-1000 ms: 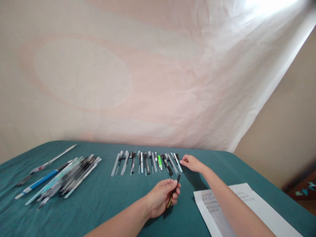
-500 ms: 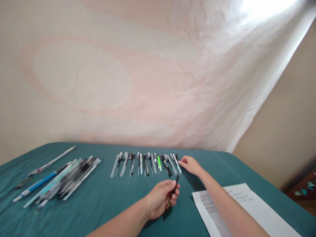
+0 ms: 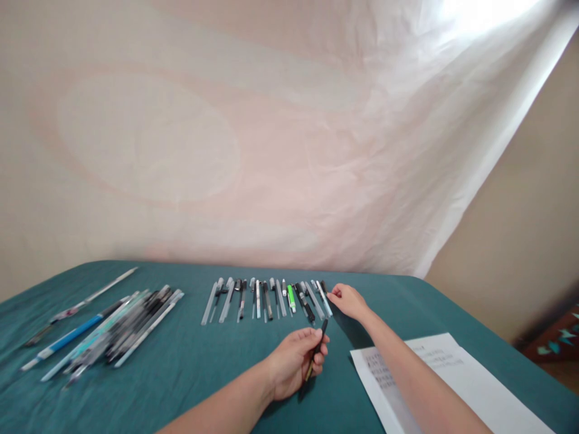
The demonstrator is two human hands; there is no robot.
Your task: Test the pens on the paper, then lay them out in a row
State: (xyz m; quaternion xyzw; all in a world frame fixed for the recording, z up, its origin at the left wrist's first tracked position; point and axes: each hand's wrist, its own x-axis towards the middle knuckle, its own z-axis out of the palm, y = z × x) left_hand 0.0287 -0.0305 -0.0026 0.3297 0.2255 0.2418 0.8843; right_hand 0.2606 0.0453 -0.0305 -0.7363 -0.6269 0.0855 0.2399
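Observation:
My left hand is closed around a black pen, which slants with its upper end poking out past my thumb. A gold-coloured part shows near the pen's lower half. Farther off, my right hand has its fingertips pinched at the right end of a row of pens. They are on a dark pen, whose lower part they hide. Just left of it lies a white and pale blue pen. The row also holds a bright green pen, a thick black pen and a clear-capped pen.
On the left of the green cloth lies a heap of pens, with a blue pen at its side. Beyond is a long thin pale stick. Printed paper sheets lie under my right forearm. A pale curtain hangs behind.
Both hands hold almost the same positions and grips. The whole view has shifted very slightly.

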